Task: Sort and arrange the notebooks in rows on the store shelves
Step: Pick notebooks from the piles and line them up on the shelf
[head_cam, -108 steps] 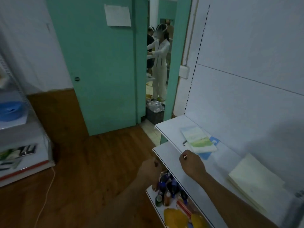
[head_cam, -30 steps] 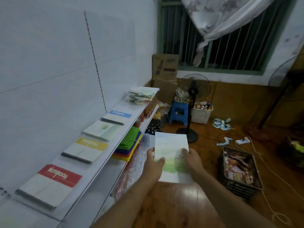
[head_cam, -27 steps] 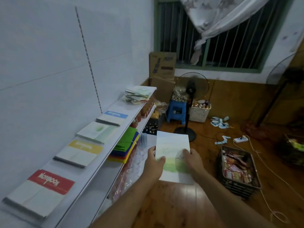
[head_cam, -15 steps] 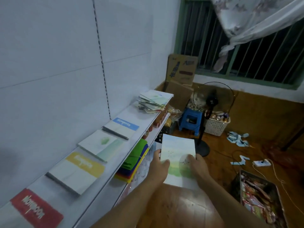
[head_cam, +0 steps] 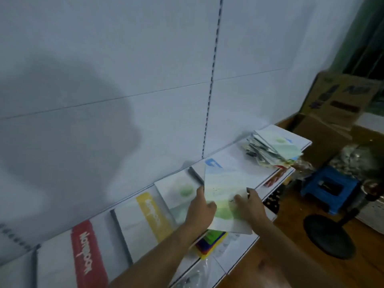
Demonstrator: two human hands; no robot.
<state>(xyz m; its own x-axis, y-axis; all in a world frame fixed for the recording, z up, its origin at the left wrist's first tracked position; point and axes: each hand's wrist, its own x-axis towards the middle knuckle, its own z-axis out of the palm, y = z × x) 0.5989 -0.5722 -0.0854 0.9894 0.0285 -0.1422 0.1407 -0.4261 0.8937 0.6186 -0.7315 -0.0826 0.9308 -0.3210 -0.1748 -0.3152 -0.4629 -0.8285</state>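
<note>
The red band on the notebook near the shelf's left end carries white lettering that reads "Notebook", running along the band. The yellow band on the next notebook to the right has white lettering too smeared to read. The blue label further right shows only a blurred white mark. Dark print on the cardboard box by the shelf's far end is too blurred to make out.
</note>
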